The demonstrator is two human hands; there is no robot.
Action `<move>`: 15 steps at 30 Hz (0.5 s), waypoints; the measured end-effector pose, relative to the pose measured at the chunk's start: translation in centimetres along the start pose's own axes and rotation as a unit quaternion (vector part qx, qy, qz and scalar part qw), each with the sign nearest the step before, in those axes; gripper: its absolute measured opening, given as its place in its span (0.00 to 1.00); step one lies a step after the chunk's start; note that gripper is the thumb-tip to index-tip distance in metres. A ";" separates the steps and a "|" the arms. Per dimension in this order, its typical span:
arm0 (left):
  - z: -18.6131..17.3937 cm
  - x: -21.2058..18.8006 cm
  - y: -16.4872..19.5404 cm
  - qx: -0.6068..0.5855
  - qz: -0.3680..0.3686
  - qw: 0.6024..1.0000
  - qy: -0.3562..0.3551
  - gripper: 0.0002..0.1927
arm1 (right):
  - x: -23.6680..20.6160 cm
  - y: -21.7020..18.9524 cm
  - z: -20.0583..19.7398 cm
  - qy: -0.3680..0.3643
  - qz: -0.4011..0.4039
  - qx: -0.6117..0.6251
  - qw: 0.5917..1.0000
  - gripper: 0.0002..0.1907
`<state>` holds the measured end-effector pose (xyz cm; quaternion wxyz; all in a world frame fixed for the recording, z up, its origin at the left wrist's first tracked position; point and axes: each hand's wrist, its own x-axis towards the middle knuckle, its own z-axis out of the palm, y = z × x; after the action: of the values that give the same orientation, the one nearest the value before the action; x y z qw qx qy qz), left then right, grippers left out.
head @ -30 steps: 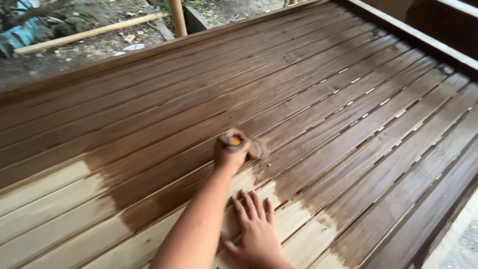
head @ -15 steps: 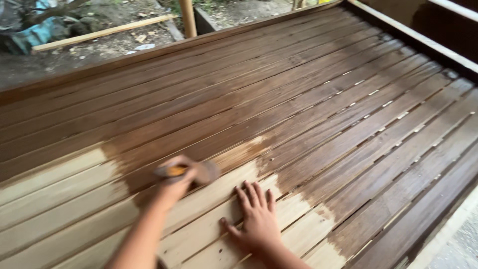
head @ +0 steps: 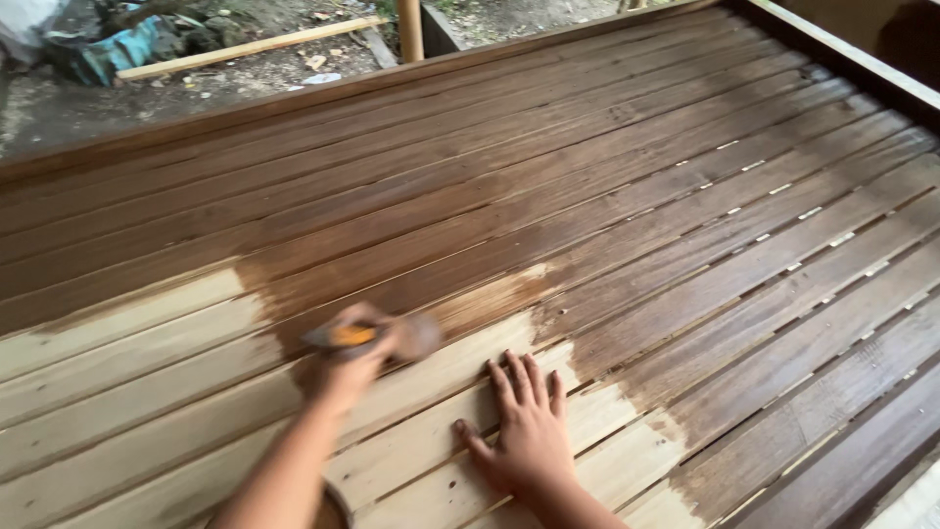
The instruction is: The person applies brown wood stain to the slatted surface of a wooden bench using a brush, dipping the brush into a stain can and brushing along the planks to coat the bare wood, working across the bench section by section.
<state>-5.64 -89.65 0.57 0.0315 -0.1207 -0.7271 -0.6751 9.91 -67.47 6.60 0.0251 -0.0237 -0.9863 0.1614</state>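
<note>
My left hand (head: 338, 377) is closed around a paintbrush (head: 357, 335) with an orange handle, blurred by motion, pressed onto a slatted wooden platform (head: 685, 245). The brush sits at the border between dark brown stained slats and pale bare wood (head: 127, 392) on the near left. My right hand (head: 524, 441) lies flat, palm down and fingers spread, on bare slats just right of the brush. It holds nothing. The stain looks wet and covers the far and right parts of the platform.
A raised frame rail (head: 842, 59) runs along the platform's far right edge. Beyond the far edge lies dirt ground with a loose pale plank (head: 250, 47), a wooden post (head: 409, 27) and a blue-green heap (head: 108, 49).
My left hand has swept the brush leftward and toward me along the slats. The right hand has stayed flat in nearly the same spot.
</note>
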 end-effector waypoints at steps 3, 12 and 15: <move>11.5 5.1 -0.7 -0.057 0.073 0.995 -0.035 0.07 | 0.0 0.7 0.8 0.001 -0.002 0.011 1.000 0.49; 23.1 10.0 3.8 0.162 -0.032 0.986 0.005 0.10 | 0.9 2.1 3.0 0.039 -0.044 -0.015 0.998 0.49; 16.8 8.1 2.3 0.091 -0.061 0.994 -0.018 0.08 | 0.6 1.4 1.9 0.022 -0.023 0.007 0.999 0.50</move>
<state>-10.98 -71.85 3.00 -0.0123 -0.0847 -0.7922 -0.6042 9.26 -66.70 4.38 0.0502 -0.0040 -0.9846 0.1674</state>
